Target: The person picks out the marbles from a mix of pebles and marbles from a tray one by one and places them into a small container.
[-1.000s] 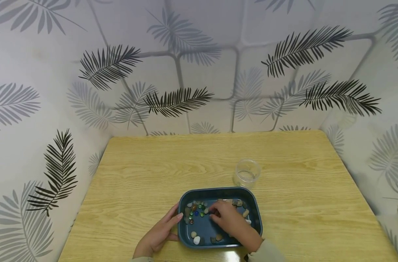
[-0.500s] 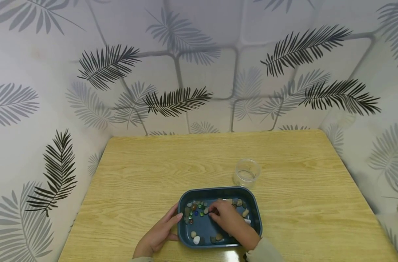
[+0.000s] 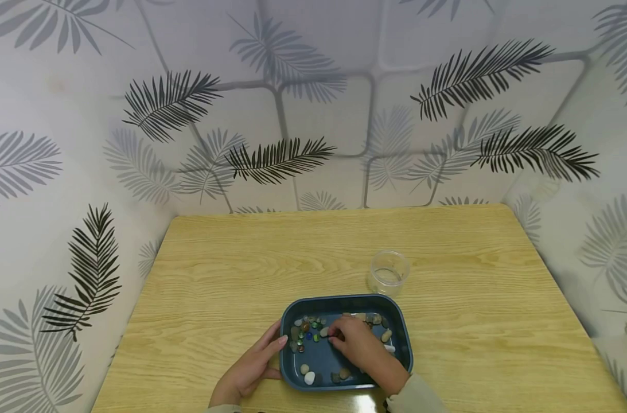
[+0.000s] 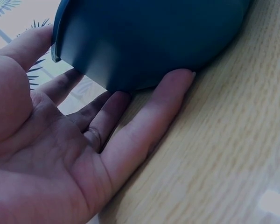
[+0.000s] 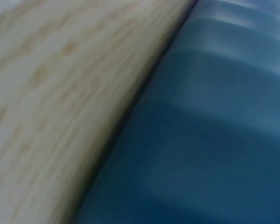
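A dark blue rectangular tray (image 3: 328, 363) holds several pebbles and glass marbles. My left hand (image 3: 254, 360) holds its left end, the thumb over the rim and the other fingers spread against the outer wall, as the left wrist view shows. Inside the tray, my right hand (image 3: 362, 346) is turned palm down, thumb and forefinger pinching a small grey pebble (image 3: 324, 332). Just left of it lie a green marble (image 3: 316, 338), a blue marble (image 3: 308, 336) and an amber one (image 3: 306, 327). The right wrist view shows only the tray's blurred wall (image 5: 214, 140), with no fingers.
A clear round plastic jar (image 3: 389, 274) stands behind the tray's right corner. Tan pebbles (image 3: 386, 335) line the tray's right side. A white stone (image 3: 310, 378) and a brown pebble (image 3: 345, 373) lie along its front. The wooden table (image 3: 230, 258) meets a leaf-patterned wall covering.
My right thumb has closed in toward the forefinger at the grey pebble, which now shows more. The green marble has shifted slightly left. My left hand has stayed on the tray.
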Available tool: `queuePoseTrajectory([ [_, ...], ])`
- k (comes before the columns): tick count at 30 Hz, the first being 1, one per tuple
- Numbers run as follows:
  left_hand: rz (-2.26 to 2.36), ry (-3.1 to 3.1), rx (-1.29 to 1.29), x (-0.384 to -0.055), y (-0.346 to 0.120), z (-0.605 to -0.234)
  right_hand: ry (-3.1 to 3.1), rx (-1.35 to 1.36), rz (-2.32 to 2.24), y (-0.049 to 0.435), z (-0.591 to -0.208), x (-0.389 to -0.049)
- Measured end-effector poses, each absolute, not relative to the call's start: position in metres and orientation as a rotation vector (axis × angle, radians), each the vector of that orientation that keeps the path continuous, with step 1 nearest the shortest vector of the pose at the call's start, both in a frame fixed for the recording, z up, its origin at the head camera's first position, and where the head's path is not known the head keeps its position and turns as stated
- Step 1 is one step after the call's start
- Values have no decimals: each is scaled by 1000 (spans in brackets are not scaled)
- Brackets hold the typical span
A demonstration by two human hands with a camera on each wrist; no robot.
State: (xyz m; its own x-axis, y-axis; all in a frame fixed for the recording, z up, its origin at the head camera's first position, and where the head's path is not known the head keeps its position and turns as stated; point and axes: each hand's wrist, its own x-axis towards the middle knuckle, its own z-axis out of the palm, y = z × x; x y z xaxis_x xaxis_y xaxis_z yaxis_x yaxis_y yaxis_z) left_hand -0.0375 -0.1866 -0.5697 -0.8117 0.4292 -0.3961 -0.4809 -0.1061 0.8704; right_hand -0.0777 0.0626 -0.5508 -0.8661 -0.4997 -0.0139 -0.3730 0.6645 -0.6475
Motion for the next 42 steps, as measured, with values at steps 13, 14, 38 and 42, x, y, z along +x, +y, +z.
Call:
queuePoseTrajectory([
  [13,1959,1559,-83,-38,-186,-570,2675,-736,-970,61,-550,-76],
  [14,1959,1559,-85,-38,-186,-570,2672,-730,-969,61,-549,-76],
  [38,1970,1548,-67,-38,-187,-570,2662,-705,-989,62,-545,-75],
  [42,1967,1549,-70,-38,-187,-570,2662,-693,-1022,64,-542,-75],
])
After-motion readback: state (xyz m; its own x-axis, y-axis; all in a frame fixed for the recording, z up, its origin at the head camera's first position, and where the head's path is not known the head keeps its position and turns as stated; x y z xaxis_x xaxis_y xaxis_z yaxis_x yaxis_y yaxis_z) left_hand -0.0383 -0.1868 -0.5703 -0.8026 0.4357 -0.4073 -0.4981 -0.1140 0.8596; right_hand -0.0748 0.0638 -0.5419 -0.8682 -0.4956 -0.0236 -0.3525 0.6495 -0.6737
